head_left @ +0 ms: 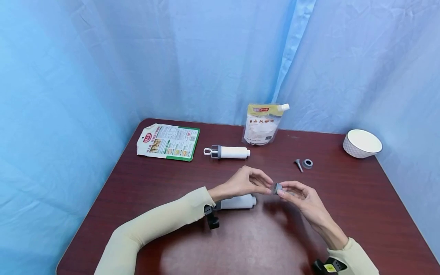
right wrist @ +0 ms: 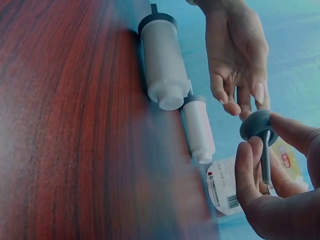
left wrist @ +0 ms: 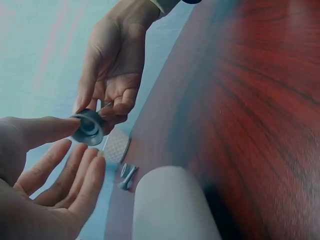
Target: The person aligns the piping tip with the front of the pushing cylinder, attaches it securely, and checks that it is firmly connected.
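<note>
My right hand pinches a grey ring-shaped cap between thumb and fingers. A thin nozzle runs from the cap back toward the palm, as the right wrist view shows. Facing the cap's open side, my left hand has its thumb and fingertips right at the rim, the fingers spread and fairly straight. Beneath the left wrist lies a white cylinder with a dark end, partly hidden by the arm. In the right wrist view it shows as a white tube with a narrow neck.
Farther back lies a second, similar white tube with a pull handle. A flat green-and-white packet is at the back left, a spouted pouch stands behind. A small grey nozzle, a grey ring and a white bowl are right.
</note>
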